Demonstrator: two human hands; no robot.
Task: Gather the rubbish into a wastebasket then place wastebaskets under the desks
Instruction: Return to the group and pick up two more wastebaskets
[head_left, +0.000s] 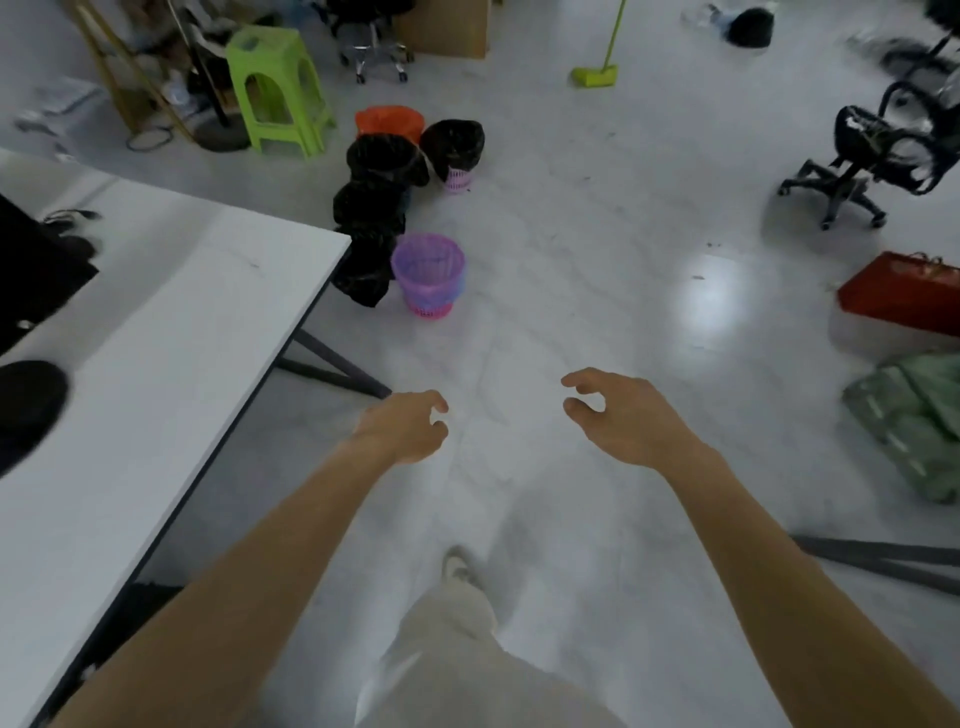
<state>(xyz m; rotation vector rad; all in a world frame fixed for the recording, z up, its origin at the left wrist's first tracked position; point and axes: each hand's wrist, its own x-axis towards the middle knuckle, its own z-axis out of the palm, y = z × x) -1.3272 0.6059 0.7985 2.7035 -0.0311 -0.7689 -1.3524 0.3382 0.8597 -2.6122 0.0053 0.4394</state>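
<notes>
A pink wastebasket with a purple liner (428, 273) stands on the floor just past the corner of the white desk (171, 332). Behind it stand several more baskets: black-lined ones (387, 161) (453, 148), the right one showing a pink base, and an orange-lined one (389, 120). A black bag (366, 270) hangs low beside the desk corner. My left hand (408, 428) and my right hand (618, 415) reach forward over the floor, well short of the baskets. Both hold nothing, with fingers curled and apart.
A green stool (275, 85), a green broom (597, 73) and a cardboard box (447, 26) are at the back. A black office chair (878, 150), a red bag (904, 299) and a green bundle (914, 415) lie right. Desk legs (337, 364) cross the floor left.
</notes>
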